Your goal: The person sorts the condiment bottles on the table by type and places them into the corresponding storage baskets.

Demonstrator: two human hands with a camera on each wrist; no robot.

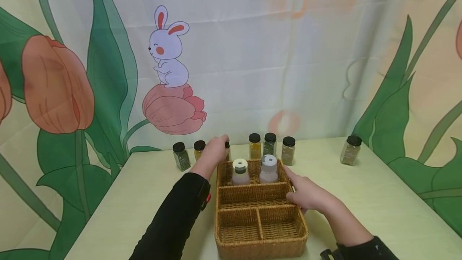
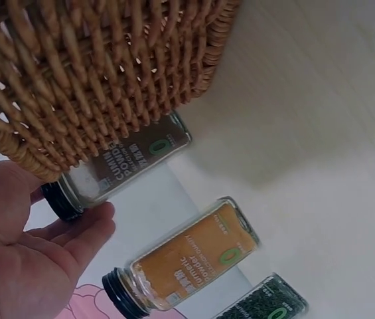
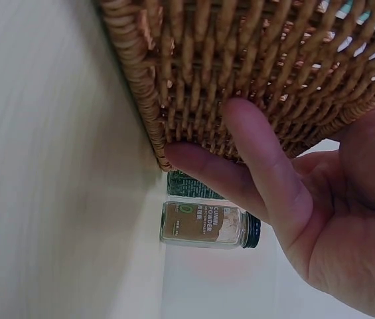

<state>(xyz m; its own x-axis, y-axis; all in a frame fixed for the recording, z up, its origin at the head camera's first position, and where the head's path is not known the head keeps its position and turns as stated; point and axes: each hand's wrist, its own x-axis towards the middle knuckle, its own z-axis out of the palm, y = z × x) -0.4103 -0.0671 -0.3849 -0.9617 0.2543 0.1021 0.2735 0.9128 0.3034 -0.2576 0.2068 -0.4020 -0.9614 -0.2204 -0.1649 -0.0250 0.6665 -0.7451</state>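
My left hand holds a cumin powder jar by its black lid, at the basket's back left corner. The basket's wall hides part of this jar in the left wrist view. My right hand grips the right side of the brown woven basket, thumb at the rim and fingers along the outer wall. Two clear bottles, one with a cream cap and one with a grey-white cap, stand upright in the basket's back row. The middle and front compartments hold nothing.
Left of the held jar stand a turmeric jar and a green herb jar. Behind the basket are a yellow jar, a dark green jar and a cumin jar. Another brown jar stands far right, before a printed curtain.
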